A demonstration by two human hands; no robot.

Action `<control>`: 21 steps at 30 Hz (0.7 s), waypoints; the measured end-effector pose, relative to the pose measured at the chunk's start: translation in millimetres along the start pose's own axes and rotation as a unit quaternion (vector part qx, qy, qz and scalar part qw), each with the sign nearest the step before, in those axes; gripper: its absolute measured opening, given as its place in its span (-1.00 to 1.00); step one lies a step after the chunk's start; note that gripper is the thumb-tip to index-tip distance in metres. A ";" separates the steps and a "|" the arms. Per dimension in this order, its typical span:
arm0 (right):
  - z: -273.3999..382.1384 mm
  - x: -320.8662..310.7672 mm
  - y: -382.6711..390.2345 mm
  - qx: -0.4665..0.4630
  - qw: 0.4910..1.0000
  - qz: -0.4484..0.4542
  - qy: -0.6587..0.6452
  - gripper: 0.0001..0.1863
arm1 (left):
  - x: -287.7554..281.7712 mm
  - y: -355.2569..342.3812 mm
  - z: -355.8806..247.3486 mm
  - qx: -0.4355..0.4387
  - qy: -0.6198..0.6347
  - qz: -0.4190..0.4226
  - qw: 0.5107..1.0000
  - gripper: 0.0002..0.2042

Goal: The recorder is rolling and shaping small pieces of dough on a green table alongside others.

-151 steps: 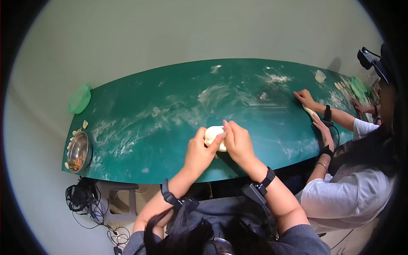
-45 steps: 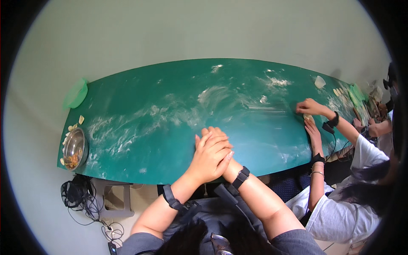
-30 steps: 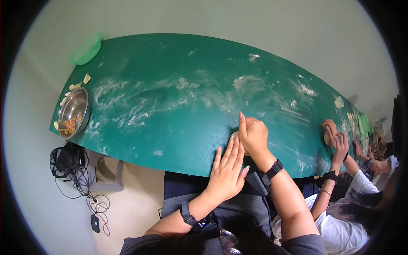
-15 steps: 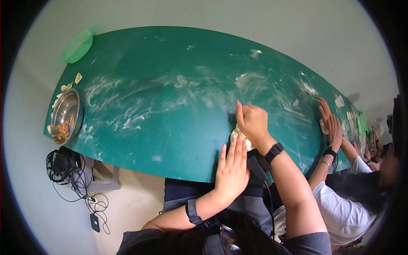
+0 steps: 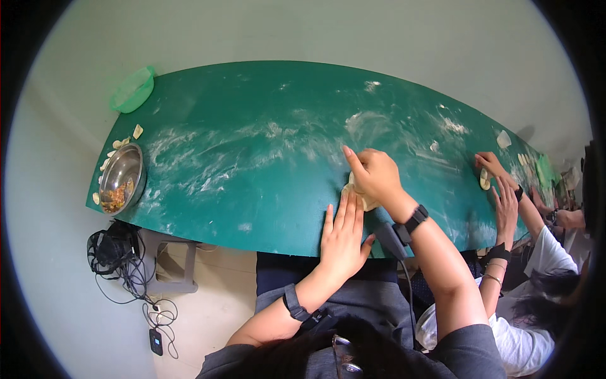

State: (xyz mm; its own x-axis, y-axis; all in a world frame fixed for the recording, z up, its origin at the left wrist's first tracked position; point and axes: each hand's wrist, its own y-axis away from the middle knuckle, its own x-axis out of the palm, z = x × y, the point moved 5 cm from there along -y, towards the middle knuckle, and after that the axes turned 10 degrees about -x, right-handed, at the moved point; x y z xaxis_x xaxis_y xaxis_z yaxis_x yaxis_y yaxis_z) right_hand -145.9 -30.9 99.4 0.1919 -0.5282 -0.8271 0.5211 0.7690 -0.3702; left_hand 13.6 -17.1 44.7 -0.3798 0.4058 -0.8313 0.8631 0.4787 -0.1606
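A pale lump of dough [image 5: 367, 203] lies on the green table near its front edge, mostly covered by my hands. My right hand [image 5: 377, 174] is closed in a fist over its far part, the thumb sticking out to the left; its curled fingertips are hidden. Flat and stretched out, the fingers of my left hand [image 5: 341, 237] rest on the dough's near side, just below the fist. Black straps circle both my wrists, and a dark grey box with a cable sits beside the right one.
A metal bowl [image 5: 123, 179] with chopped filling stands at the table's left end, dough pieces [image 5: 137, 131] around it. Behind sits a green plastic basin [image 5: 134, 91]. Flour streaks the green table [image 5: 265, 215]. To the right, a co-worker's hands [image 5: 505, 205] are near a dough piece [image 5: 485, 179].
The view has shifted slightly, so the bowl and basin appear farther right and lower. My fist still presses on the dough. The co-worker's hands have moved apart, exposing their dough piece.
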 end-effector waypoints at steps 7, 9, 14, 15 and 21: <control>26.7 -24.5 71.5 -0.128 0.991 0.026 0.017 -0.52 | 2.0 3.8 8.8 0.006 0.049 -0.027 0.998 -0.07; 28.0 -20.7 100.2 -0.140 0.989 0.018 0.031 -0.40 | 0.9 2.1 11.0 0.007 0.077 -0.008 0.997 -0.06; 23.4 -17.7 103.8 -0.151 0.984 0.049 0.084 -0.37 | -9.1 0.4 21.2 0.043 0.113 0.009 0.993 -0.09; 25.1 -19.6 98.7 -0.153 0.985 0.026 0.078 -0.46 | -10.3 2.0 22.5 0.048 0.109 0.003 0.993 -0.10; 9.1 -41.1 61.6 -0.028 0.997 0.058 -0.044 -0.67 | -23.5 11.3 20.0 0.063 0.102 0.001 0.993 -0.15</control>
State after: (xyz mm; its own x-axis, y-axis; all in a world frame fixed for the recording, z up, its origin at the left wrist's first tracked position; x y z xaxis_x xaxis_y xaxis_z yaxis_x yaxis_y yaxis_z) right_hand -114.2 35.0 114.4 0.3226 -0.4620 -0.8261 0.4449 0.8444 -0.2985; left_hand 38.9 -36.8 51.8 -0.4270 0.5625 -0.7080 0.8937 0.3817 -0.2357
